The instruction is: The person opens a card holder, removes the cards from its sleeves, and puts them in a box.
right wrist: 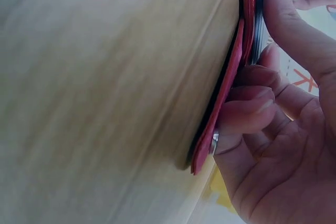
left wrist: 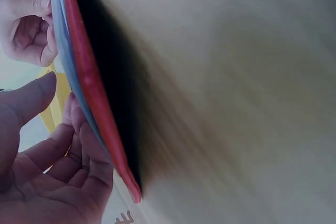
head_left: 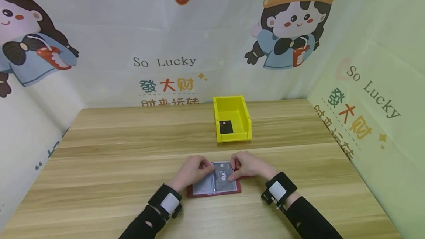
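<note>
A red card holder lies unfolded on the table, its clear sleeves facing up. In its right-hand sleeve is a dark grey card marked "Vip". My left hand touches the sleeves near the card's left side. In the left wrist view, its fingers rest against the pages and its thumb stands apart from them. My right hand grips the holder's right side. The right wrist view shows its thumb on the stack of sleeves and its fingers curled at the red cover, beside a metal snap.
A yellow bin stands behind the holder, with a black card inside it. The wooden table meets printed cloth walls at the back and sides.
</note>
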A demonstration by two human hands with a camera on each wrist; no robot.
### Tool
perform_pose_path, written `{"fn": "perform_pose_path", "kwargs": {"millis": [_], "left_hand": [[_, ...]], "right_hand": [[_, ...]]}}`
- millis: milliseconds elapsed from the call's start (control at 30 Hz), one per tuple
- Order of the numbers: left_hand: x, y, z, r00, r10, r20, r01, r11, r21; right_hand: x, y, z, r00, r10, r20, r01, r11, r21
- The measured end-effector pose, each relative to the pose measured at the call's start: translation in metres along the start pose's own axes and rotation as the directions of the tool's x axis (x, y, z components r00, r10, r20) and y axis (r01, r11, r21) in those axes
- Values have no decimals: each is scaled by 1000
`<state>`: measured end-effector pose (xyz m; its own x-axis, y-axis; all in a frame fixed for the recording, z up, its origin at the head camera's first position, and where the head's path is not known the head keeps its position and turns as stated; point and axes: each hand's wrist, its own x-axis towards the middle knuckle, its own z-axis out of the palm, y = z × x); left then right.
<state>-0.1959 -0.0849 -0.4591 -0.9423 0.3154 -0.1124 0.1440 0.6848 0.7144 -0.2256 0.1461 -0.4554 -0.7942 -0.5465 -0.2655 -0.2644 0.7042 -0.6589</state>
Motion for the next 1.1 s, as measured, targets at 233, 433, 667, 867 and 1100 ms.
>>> {"fn": "perform_pose_path", "kwargs": {"millis": [233,433,667,867,1100], "left_hand": [[2,3,1,998,-25,59,26,1000,-11],[2,3,1,998,-6,63,7,1000,-18],[3,2,2,997,-31,68,33,999,-34],[4,3,3,997,-52,58,54,998,-28],[4,3,4,996,-63,62,65,997,-31]], "right_hand": [[1,-2,0,999,35,1,-35,999,6],[0,-5,1,998,65,-9,-65,998,-4],[-1,-5,1,998,59,-18,-60,998,-14],[-1,-5,0,998,66,-8,-67,998,-14],[0,-3,0,999,47,-6,-48,999,-18]]}}
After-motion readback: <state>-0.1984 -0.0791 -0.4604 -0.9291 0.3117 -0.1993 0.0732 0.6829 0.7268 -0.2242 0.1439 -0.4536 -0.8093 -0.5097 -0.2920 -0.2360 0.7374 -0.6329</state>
